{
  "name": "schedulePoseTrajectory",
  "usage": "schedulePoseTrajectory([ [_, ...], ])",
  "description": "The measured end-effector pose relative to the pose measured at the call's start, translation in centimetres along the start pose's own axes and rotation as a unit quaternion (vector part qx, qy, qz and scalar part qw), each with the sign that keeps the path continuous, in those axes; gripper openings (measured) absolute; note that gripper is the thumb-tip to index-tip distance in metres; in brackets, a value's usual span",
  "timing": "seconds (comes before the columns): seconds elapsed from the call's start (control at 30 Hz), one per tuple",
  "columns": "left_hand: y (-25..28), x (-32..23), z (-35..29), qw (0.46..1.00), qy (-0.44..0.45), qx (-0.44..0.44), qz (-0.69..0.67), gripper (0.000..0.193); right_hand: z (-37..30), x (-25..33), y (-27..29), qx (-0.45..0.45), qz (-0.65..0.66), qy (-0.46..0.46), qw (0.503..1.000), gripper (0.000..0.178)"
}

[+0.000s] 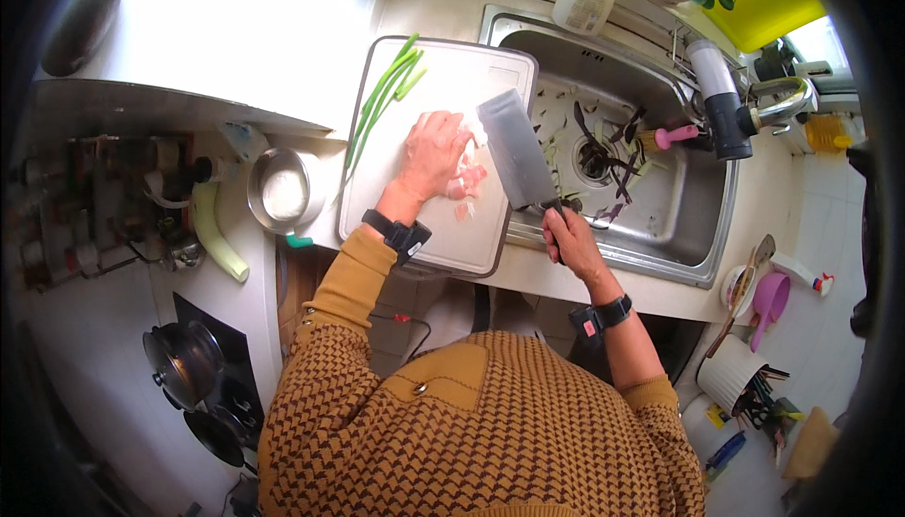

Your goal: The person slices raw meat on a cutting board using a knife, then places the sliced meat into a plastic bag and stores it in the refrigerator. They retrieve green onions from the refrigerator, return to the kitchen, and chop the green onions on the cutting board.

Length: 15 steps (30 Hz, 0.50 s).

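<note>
My right hand [573, 242] grips the dark handle of a broad cleaver [517, 151], its blade tilted over the right side of a white cutting board [415, 234] and the sink's edge. On the board, pale pink sliced raw meat [466, 182] lies in a small heap. Pressed onto the meat's left side is my left hand [434, 151], fingers bent and close together, hiding part of it. The blade is just right of the meat; whether they touch I cannot tell. Several green onion stalks [382, 93] lie along the board's upper left.
A steel sink [698, 234] holds dark peel scraps and a pink-handled brush [671, 136]. The faucet [787, 102] reaches in from the right. Left of the board stand a metal pot [281, 189], a pale green gourd [219, 234] and dark pans [184, 361] on a stove.
</note>
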<state>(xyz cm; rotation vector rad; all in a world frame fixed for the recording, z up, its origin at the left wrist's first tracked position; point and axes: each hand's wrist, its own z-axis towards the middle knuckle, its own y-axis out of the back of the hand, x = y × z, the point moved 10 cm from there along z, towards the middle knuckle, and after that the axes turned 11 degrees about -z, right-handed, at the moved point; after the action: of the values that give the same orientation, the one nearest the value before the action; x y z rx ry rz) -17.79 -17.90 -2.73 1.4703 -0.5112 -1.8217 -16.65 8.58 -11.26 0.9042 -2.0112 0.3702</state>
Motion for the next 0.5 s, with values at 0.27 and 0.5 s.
schedulePoseTrajectory([
  [0.27,3.0,0.3,-5.5,0.991,0.029,-0.114,-0.070,0.048,0.2,0.4,-1.8,0.054,-0.069,-0.008,0.996,0.036],
  [0.5,1.3,1.3,-8.1,0.981,0.075,-0.146,-0.107,0.068,-2.8,-1.9,-5.6,-0.020,-0.014,-0.010,1.000,0.038],
])
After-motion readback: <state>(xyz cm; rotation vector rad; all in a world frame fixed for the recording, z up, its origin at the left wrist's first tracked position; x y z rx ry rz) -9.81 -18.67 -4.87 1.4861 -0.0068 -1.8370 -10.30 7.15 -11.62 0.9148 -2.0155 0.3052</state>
